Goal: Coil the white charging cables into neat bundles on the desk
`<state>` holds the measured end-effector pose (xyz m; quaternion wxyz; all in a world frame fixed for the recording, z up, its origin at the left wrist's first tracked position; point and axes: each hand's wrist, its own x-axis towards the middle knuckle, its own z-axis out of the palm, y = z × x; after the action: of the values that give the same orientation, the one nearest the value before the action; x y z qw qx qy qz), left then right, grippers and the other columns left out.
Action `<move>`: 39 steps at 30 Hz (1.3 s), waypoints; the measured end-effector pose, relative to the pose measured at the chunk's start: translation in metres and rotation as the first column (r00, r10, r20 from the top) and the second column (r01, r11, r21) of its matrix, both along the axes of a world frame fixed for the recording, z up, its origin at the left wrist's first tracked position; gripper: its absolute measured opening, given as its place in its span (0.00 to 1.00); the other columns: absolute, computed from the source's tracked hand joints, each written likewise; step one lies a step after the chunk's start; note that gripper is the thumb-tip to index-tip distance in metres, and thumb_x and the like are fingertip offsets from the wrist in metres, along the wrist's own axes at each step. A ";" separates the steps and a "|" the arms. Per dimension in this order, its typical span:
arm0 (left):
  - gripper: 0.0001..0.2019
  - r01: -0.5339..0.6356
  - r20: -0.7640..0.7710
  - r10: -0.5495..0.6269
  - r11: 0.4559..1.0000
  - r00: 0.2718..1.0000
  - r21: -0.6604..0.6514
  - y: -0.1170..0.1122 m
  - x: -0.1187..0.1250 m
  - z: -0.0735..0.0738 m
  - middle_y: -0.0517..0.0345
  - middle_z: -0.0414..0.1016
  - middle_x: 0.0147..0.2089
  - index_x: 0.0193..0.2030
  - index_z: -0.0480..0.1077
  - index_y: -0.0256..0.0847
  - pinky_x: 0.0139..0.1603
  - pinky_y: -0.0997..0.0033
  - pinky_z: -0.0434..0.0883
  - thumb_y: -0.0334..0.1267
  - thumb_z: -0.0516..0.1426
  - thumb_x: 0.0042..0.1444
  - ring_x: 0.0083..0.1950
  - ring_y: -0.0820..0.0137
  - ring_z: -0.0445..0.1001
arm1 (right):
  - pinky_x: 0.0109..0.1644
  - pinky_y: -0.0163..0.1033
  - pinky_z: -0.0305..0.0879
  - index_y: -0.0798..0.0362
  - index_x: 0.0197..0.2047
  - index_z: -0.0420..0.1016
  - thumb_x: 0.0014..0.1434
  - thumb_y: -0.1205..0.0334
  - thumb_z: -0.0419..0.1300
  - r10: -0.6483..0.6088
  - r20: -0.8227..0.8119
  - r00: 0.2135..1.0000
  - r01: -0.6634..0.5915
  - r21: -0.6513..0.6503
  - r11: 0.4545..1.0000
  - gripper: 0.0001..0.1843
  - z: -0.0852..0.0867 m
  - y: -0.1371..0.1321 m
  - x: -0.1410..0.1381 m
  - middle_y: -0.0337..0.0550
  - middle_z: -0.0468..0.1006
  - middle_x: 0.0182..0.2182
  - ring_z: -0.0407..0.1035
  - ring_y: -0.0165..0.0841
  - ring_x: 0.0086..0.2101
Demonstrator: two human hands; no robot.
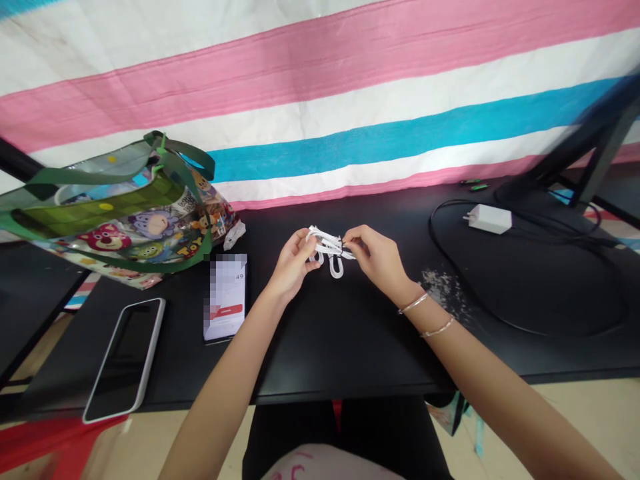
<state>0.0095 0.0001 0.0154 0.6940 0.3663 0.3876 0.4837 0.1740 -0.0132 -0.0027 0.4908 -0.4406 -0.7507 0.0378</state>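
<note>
A white cable (327, 241), folded into a bundle, is held above the middle of the black table. A thin dark tie (341, 247) goes round the bundle near its right end. My left hand (295, 263) grips the left end of the bundle between thumb and fingers. My right hand (373, 253) pinches at the dark tie, its thumb and forefinger pressed together there. One loop of the cable hangs down between the two hands.
Left on the black table (320, 360) are a cartoon-print bag (150, 233), a phone with a lit screen (227, 300) and a white-edged phone with a dark screen (125, 360). A white charger (489, 219) and a black cable (443, 250) lie right, near whitish crumbs (443, 290).
</note>
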 end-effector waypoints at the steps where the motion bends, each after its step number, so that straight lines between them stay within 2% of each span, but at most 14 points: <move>1: 0.19 0.002 0.001 -0.002 1.000 1.000 -0.001 0.000 0.000 0.000 0.68 0.67 0.26 0.34 0.66 0.39 0.23 0.85 0.63 0.42 0.69 0.40 0.25 0.82 0.65 | 0.31 0.33 0.64 0.49 0.31 0.67 0.59 0.69 0.52 -0.004 -0.002 1.000 0.004 -0.005 1.000 0.07 0.000 0.000 0.000 0.38 0.76 0.27 0.69 0.29 0.26; 9: 0.20 -0.057 -0.020 0.059 0.996 0.998 0.063 0.000 0.001 0.002 0.68 0.69 0.27 0.34 0.66 0.39 0.26 0.84 0.65 0.41 0.69 0.38 0.28 0.81 0.67 | 0.28 0.31 0.62 0.50 0.31 0.67 0.57 0.69 0.52 -0.041 -0.073 0.997 0.033 -0.112 0.993 0.06 0.001 -0.002 -0.003 0.37 0.75 0.25 0.69 0.28 0.24; 12: 0.19 -0.035 -0.066 0.039 0.997 0.997 0.072 -0.003 0.004 0.002 0.64 0.71 0.31 0.36 0.68 0.39 0.30 0.81 0.68 0.43 0.68 0.40 0.33 0.78 0.70 | 0.28 0.32 0.63 0.50 0.31 0.66 0.58 0.67 0.51 -0.015 -0.090 0.996 0.004 -0.119 0.993 0.06 0.002 -0.002 -0.004 0.38 0.75 0.27 0.69 0.28 0.25; 16: 0.18 0.074 -0.222 -0.048 0.991 0.974 0.110 -0.011 0.011 -0.002 0.60 0.74 0.34 0.38 0.70 0.39 0.32 0.77 0.70 0.43 0.66 0.42 0.36 0.73 0.72 | 0.30 0.33 0.64 0.50 0.31 0.65 0.59 0.66 0.50 -0.007 -0.113 0.994 -0.005 -0.104 0.995 0.06 0.004 -0.004 -0.006 0.39 0.75 0.28 0.69 0.29 0.26; 18: 0.15 0.120 -0.323 -0.065 0.981 0.944 0.154 -0.015 0.016 -0.006 0.59 0.74 0.33 0.36 0.70 0.38 0.32 0.75 0.70 0.41 0.65 0.43 0.35 0.72 0.72 | 0.31 0.33 0.65 0.49 0.31 0.65 0.59 0.66 0.50 -0.014 -0.132 0.991 -0.001 -0.113 0.994 0.06 0.004 -0.006 -0.007 0.39 0.75 0.28 0.69 0.29 0.26; 22: 0.07 0.114 -0.454 0.013 0.961 0.891 0.251 -0.020 0.022 -0.010 0.61 0.73 0.27 0.28 0.69 0.39 0.31 0.76 0.68 0.36 0.63 0.45 0.32 0.73 0.72 | 0.31 0.34 0.65 0.49 0.31 0.64 0.58 0.66 0.51 -0.018 -0.183 0.983 -0.012 -0.165 0.986 0.04 0.005 -0.009 -0.011 0.39 0.75 0.28 0.69 0.29 0.26; 31: 0.10 0.053 -0.425 0.089 0.949 0.901 0.311 -0.021 0.023 -0.005 0.63 0.71 0.24 0.23 0.67 0.39 0.31 0.76 0.66 0.39 0.64 0.43 0.28 0.75 0.69 | 0.30 0.35 0.65 0.49 0.31 0.64 0.54 0.65 0.54 -0.039 -0.410 0.911 -0.090 -0.291 0.952 0.01 0.006 -0.008 -0.018 0.38 0.74 0.27 0.70 0.30 0.27; 39: 0.09 0.081 -0.391 0.055 0.943 0.919 0.322 -0.020 0.022 -0.007 0.63 0.71 0.25 0.23 0.69 0.39 0.31 0.76 0.65 0.40 0.64 0.43 0.28 0.75 0.68 | 0.29 0.34 0.64 0.50 0.31 0.65 0.54 0.64 0.54 -0.027 -0.438 0.899 -0.110 -0.285 0.952 0.00 0.006 -0.008 -0.018 0.37 0.74 0.26 0.69 0.29 0.27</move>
<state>0.0311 -0.0194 0.0088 0.5333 0.5702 0.4299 0.4535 0.1563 -0.0211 0.0029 0.5722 -0.4744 -0.6162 0.2604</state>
